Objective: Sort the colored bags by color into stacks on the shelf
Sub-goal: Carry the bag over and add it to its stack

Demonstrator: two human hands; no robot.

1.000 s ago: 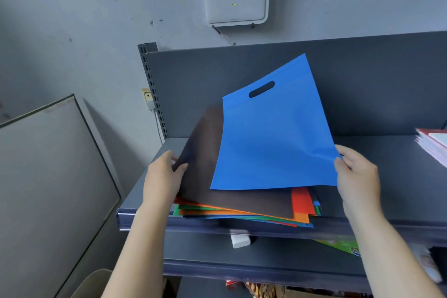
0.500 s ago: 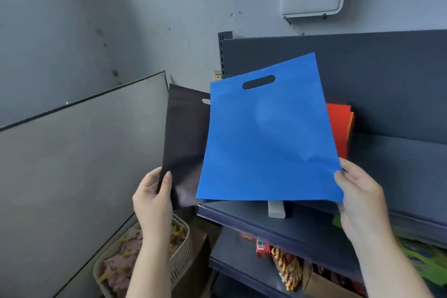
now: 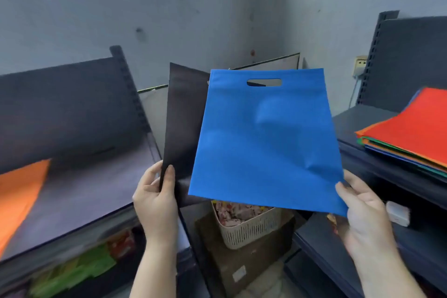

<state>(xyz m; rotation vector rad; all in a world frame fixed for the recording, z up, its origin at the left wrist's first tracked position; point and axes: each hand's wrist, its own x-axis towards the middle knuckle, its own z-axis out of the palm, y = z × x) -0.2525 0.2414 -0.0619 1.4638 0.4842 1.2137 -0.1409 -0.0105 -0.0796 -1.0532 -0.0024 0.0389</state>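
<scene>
Head view shows the left hand [image 3: 154, 197] pinching a black bag [image 3: 183, 123] by its lower edge at centre frame, while the right hand [image 3: 362, 210] pinches the lower right corner of a blue bag [image 3: 263, 143], both held upright with handle cutouts at the top. An orange bag [image 3: 19, 196] lies flat on the left shelf [image 3: 96, 189], nearer the left hand. The mixed pile [image 3: 411, 138] (red on top) sits at the right edge, so the black bag likely goes leftward first.

cream basket [image 3: 251, 227] on cardboard box [image 3: 239, 261] — wall socket [image 3: 361, 65].
</scene>
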